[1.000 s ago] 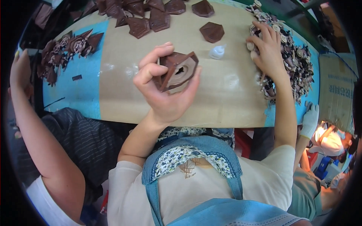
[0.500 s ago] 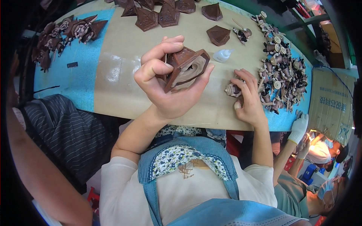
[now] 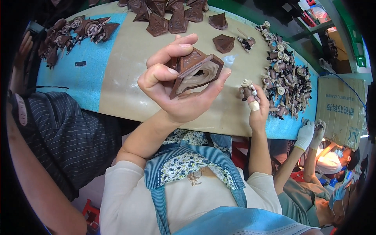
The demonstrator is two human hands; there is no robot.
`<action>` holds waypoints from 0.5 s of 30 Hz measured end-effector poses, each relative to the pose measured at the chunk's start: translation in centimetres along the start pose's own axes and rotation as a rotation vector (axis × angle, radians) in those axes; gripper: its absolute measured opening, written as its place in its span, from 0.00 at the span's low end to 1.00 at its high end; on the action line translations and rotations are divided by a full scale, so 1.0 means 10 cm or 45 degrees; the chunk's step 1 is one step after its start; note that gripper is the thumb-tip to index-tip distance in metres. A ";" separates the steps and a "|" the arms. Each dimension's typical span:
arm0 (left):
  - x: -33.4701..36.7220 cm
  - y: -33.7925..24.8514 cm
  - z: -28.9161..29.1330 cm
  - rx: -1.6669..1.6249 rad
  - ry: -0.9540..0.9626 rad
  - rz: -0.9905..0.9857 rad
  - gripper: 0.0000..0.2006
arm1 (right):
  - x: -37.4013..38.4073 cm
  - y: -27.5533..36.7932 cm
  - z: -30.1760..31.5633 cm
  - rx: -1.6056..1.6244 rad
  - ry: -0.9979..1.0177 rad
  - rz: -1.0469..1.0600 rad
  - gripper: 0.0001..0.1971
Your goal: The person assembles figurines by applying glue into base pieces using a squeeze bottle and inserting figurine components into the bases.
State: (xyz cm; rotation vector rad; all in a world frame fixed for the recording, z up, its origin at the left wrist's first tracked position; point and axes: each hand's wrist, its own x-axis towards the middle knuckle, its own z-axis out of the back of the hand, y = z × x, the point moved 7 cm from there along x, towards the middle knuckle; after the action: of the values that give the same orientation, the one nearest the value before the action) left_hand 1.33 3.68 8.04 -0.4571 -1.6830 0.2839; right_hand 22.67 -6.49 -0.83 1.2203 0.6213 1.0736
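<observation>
My left hand (image 3: 178, 109) is closed around a hollow brown faceted piece (image 3: 190, 62), raised above the table with its open, pale-lined side facing me. Between the thumb and fingers of my right hand (image 3: 259, 109) is a small figurine (image 3: 246, 91) with a pale round hat and brown body, held upright. Just past the brown piece stands a small white squeeze bottle (image 3: 229, 60), partly covered by it. Farther back lie a loose brown faceted piece (image 3: 224, 43) and another figurine (image 3: 246, 42) with a long thin part.
A large heap of similar figurines (image 3: 288, 78) covers the table's right side. Several brown pieces (image 3: 178, 21) sit at the far edge; brown pieces with figures (image 3: 94, 29) lie far left. A co-worker's gloved hand (image 3: 305, 135) is near a cardboard box (image 3: 340, 109) at right.
My right hand has picked the figurine up from the table and turned it upright. The brown piece stays in my left hand, its opening turned slightly more toward me.
</observation>
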 end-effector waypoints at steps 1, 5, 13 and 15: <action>0.00 -0.01 0.00 -0.006 0.000 -0.002 0.41 | 0.00 0.00 0.00 -0.002 -0.006 0.002 0.15; -0.01 -0.03 -0.01 -0.037 0.009 0.020 0.43 | -0.03 0.02 -0.07 0.637 0.073 -0.150 0.19; -0.31 0.23 0.01 -0.430 0.231 0.951 0.38 | -0.08 0.09 -0.29 1.076 0.244 -0.337 0.19; -0.64 0.34 -0.07 -0.921 0.265 1.689 0.36 | -0.07 0.09 -0.34 1.065 0.284 -0.338 0.21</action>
State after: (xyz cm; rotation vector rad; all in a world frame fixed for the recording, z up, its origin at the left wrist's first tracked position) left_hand 3.21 3.74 0.99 -2.0516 -0.9997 0.5368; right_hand 19.22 -5.67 -1.02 1.6658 1.4563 0.7326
